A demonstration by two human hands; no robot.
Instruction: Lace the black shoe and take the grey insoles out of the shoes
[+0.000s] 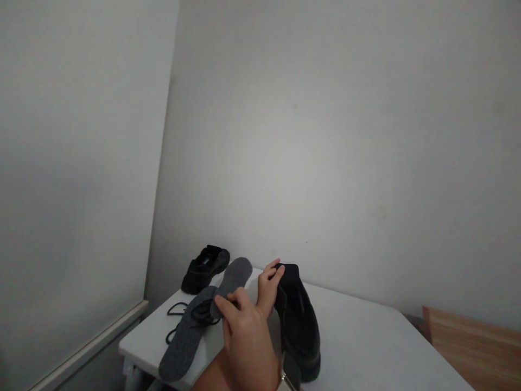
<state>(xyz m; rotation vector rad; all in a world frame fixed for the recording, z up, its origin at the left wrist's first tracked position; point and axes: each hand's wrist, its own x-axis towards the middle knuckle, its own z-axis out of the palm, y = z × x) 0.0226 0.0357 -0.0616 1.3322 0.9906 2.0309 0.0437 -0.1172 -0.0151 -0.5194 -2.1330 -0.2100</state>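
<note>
My right hand (246, 326), with a watch (287, 377) at its wrist, pinches the near end of a grey insole (236, 273) between thumb and fingers. My left hand (269, 285) reaches out past it, forearm partly hidden behind the right hand. Its fingers are closed on the raised tongue of a black shoe (303, 326), which stands on the white table with its opening showing. A second grey insole (183, 342) lies at the table's left front edge. Black shoelaces (203, 313) are bunched beside my right fingertips, over this insole.
Another black shoe (205, 269) sits at the table's back left corner. The white table (366, 336) meets a grey wall (325, 163) behind. A pale panel (81, 163) stands to the left, and a wooden board (472, 345) is at the lower right.
</note>
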